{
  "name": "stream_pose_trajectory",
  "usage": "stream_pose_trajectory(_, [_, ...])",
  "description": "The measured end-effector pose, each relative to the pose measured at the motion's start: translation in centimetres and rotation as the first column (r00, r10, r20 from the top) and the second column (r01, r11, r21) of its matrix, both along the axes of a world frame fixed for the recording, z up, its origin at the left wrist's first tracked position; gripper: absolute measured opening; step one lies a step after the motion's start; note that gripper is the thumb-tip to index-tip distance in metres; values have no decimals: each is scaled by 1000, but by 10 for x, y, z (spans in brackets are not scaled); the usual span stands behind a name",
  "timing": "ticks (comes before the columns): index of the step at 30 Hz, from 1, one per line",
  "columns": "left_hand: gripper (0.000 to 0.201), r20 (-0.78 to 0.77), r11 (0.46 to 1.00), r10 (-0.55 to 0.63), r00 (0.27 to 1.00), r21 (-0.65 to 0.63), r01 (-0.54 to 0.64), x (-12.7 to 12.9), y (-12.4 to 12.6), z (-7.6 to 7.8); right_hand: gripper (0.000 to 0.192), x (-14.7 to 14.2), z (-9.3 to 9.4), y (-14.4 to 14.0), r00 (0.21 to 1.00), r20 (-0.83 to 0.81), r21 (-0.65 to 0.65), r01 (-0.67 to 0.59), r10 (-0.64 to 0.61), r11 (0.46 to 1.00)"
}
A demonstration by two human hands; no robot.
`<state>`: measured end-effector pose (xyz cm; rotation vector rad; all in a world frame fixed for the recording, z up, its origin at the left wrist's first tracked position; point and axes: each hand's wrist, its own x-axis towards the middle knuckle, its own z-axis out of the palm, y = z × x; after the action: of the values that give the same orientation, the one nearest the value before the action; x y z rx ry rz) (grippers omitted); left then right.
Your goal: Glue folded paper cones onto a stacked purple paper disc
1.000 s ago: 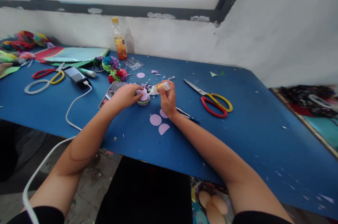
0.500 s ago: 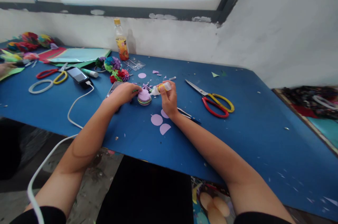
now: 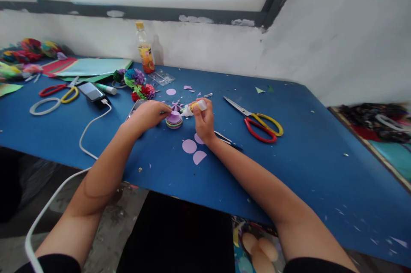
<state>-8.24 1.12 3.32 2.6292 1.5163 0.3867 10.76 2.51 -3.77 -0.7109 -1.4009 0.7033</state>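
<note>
My right hand [image 3: 205, 121] is closed around a small white glue bottle [image 3: 196, 107] with a yellow band. The bottle is tilted, its nozzle pointing left and down at a purple paper circle [image 3: 174, 117]. Pinched at its upper left edge by my left hand [image 3: 156, 112], that circle lies tilted on a round stack with coloured edges [image 3: 174, 124]. Whether the nozzle touches the paper is too small to tell. Just behind sits a purple folded-paper piece [image 3: 176, 106]. Nearer me are loose purple paper circles [image 3: 189, 146] and a purple half circle [image 3: 199, 157].
Large scissors [image 3: 260, 125] lie right of my hands, with a dark slim tool [image 3: 228, 140] by my right wrist. A drink bottle [image 3: 145, 50] stands near the wall. To the left are a phone [image 3: 91, 92] with a white cable [image 3: 88, 129], more scissors [image 3: 61, 91] and fabric flowers [image 3: 141, 82].
The purple circle's edge is now lifted a little under my left fingers, while the glue bottle stays beside it. Another person's hand has left the view at the left edge.
</note>
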Motion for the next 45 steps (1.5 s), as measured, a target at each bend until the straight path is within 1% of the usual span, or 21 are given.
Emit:
stream_pose_trajectory(7, [23,-63,998,-51,997,-26,50,0,0,-2,32,0,-1,0,1000,2,10,2,-3,1000])
stream_pose_trajectory(11, [23,-67,997,-82,994,-16,81,0,-1,-1,34,0,0,0,1000,15,8,18,-19,1000])
stream_pose_trajectory(15, [23,-66,993,-110,992,-46,107,1,-2,-1,35,0,1,-1,1000,7,3,29,-29,1000])
stream_pose_trajectory(20, [24,-80,992,-94,992,-89,87,3,-3,0,36,0,1,-1,999,-8,3,49,-49,999])
stream_pose_trajectory(26, [23,-97,991,-93,991,-106,82,4,-3,1,34,0,2,-1,998,-31,33,59,-58,998])
stream_pose_trajectory(31, [23,-92,991,-99,991,-102,89,4,-5,0,31,-1,2,-4,1000,3,53,-4,4,999])
stream_pose_trajectory(37, [25,-101,990,-109,989,-106,98,4,-6,1,33,-2,1,-3,998,3,15,-63,63,998])
stream_pose_trajectory(42, [26,-105,987,-135,985,-107,123,4,-6,0,32,-3,-1,-2,995,-1,16,-95,95,995])
stream_pose_trajectory(45, [26,-93,987,-130,987,-111,120,3,-8,2,31,-3,-2,-2,994,-4,13,-112,112,994])
